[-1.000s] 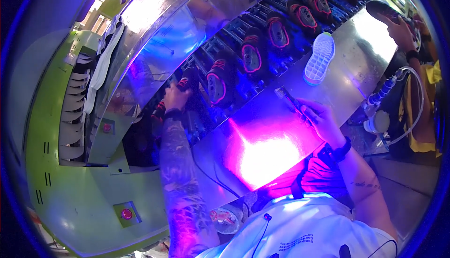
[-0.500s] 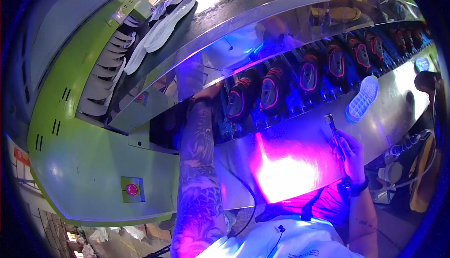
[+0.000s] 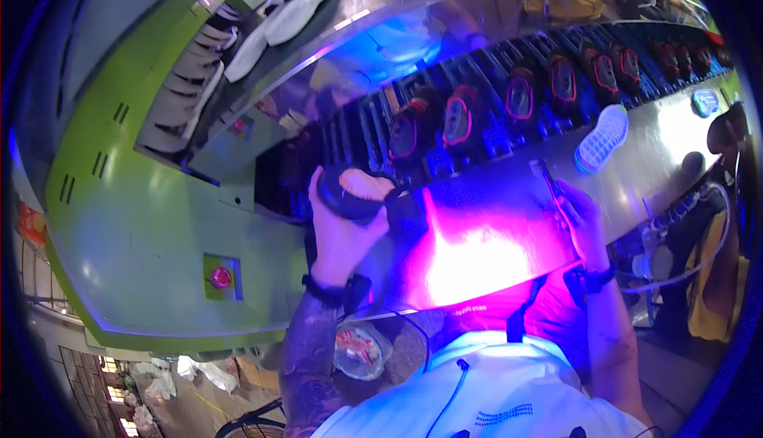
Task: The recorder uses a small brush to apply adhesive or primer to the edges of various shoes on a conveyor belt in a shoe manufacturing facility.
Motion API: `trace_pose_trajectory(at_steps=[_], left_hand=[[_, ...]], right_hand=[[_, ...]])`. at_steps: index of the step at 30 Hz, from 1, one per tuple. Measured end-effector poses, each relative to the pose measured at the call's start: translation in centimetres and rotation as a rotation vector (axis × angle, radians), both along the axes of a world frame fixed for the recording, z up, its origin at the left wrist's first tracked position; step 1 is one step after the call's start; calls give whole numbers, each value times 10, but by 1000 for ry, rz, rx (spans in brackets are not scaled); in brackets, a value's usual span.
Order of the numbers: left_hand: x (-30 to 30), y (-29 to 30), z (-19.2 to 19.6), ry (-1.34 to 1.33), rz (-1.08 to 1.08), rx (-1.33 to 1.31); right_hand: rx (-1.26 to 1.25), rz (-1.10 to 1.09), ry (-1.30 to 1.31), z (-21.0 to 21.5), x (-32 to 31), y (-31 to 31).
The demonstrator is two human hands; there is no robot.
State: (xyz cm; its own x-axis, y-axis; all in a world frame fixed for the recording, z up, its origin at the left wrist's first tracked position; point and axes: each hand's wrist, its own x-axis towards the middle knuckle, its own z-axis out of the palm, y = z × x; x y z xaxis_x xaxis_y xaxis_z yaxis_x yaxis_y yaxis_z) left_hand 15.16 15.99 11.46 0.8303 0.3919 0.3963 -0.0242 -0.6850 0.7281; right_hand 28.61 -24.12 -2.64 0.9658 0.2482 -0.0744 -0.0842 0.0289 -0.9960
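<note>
My left hand (image 3: pixel 343 235) is closed around a dark shoe (image 3: pixel 358 193), opening up, at about ten o'clock from the glowing pink bench (image 3: pixel 477 255). My right hand (image 3: pixel 576 215) at two o'clock grips a thin brush-like tool (image 3: pixel 547 177). The shoe looks light and soft-sided, so I judge the firmer sole and heel the best hold.

Shoe (image 3: pixel 359 191) in left hand (image 3: pixel 342 235)
</note>
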Motion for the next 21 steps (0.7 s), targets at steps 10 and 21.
trace_pose_trajectory(at_steps=[10, 21], left_hand=[[-131, -135, -69, -387, -308, 316], [-170, -151, -125, -456, -555, 494]], right_hand=[[-436, 362, -447, 74, -97, 62], [-439, 352, -255, 56, -90, 93]])
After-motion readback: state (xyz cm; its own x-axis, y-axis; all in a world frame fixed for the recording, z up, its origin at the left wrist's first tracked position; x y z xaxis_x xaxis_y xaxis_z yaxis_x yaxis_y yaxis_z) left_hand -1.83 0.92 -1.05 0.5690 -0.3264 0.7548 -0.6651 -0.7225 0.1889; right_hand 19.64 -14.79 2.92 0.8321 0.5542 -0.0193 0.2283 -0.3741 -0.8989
